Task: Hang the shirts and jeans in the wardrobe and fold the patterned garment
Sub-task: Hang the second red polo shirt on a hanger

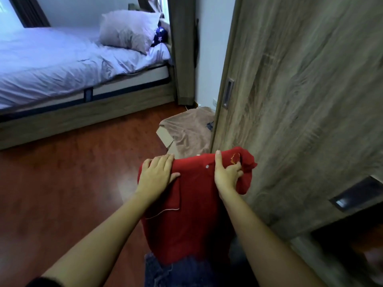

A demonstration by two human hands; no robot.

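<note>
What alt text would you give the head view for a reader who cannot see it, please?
Two bare hands hold up a red polo shirt before a wood-grain wardrobe door, the left hand gripping one shoulder, the right hand the collar. Blue denim shows below it; a bed with a pillow stands behind.

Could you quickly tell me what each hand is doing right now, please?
Left hand: holds the red shirt at its shoulder, fingers over the top.
Right hand: grips the red shirt near its collar.
</note>
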